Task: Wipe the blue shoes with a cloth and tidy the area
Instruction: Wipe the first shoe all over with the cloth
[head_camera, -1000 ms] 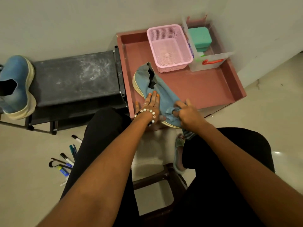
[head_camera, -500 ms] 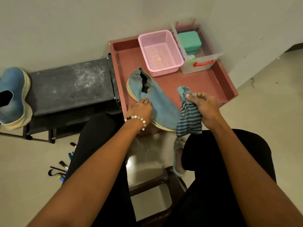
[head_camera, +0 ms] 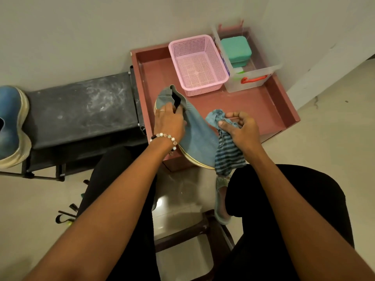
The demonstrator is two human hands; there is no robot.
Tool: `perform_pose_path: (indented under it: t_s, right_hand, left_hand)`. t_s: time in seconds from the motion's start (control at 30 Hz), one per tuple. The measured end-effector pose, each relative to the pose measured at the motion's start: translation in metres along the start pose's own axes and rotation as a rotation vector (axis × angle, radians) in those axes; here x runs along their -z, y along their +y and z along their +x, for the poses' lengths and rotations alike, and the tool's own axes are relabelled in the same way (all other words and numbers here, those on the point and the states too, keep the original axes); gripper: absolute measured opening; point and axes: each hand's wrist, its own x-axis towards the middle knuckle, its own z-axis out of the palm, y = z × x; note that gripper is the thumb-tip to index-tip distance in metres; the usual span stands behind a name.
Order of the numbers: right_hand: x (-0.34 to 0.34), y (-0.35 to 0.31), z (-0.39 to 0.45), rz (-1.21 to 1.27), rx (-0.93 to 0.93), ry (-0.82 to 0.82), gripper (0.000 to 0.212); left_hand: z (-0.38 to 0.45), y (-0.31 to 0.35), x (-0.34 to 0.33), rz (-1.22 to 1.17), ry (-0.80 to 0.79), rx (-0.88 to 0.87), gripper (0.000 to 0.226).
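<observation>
Wiping step in hand: the left hand (head_camera: 169, 121) grips the collar of the blue knit slip-on shoe (head_camera: 197, 136), which lies across the front lip of the reddish-brown tray worktop (head_camera: 263, 106), while the right hand (head_camera: 241, 129) clutches the bunched blue striped cloth (head_camera: 226, 147) just at the shoe's three o'clock side. Next, I judge, the cloth must come down flat on the upper; the second blue shoe (head_camera: 11, 126) waits at nine o'clock. Since a moment ago the left hand has slid from mid-shoe up to the collar.

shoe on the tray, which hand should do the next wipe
Right. The right hand already holds the cloth beside the shoe, while the left hand grips the shoe at its opening on the tray, steadying it.
</observation>
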Motion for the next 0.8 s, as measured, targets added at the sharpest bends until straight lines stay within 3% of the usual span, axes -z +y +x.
perform_pose_path:
  t_s: [0.17,0.37,0.47,0.57,0.67,0.8]
  right_hand:
    - [-0.001,-0.002,0.000,-0.071,0.046,0.005,0.028]
    - [0.003,-0.006,-0.002,-0.088,0.088,0.022,0.029]
    - [0.003,-0.011,-0.004,-0.108,0.206,0.028,0.029]
    - [-0.001,-0.013,-0.011,-0.226,0.387,-0.093,0.030]
    - [-0.012,-0.003,-0.011,-0.514,0.565,-0.216,0.031]
    - [-0.022,0.005,-0.011,-0.686,0.570,-0.319,0.035]
  left_hand:
    - [0.000,0.008,-0.002,-0.048,-0.076,0.151,0.043]
    - [0.004,0.001,0.013,-0.406,0.015,0.346,0.019]
    - [0.002,-0.004,0.027,-0.519,0.041,0.363,0.013]
    - [-0.005,-0.006,0.039,-0.544,0.032,0.383,0.013]
    - [-0.013,-0.006,0.044,-0.551,0.029,0.418,0.015]
    - [-0.024,0.000,0.039,-0.601,-0.006,0.521,0.023]
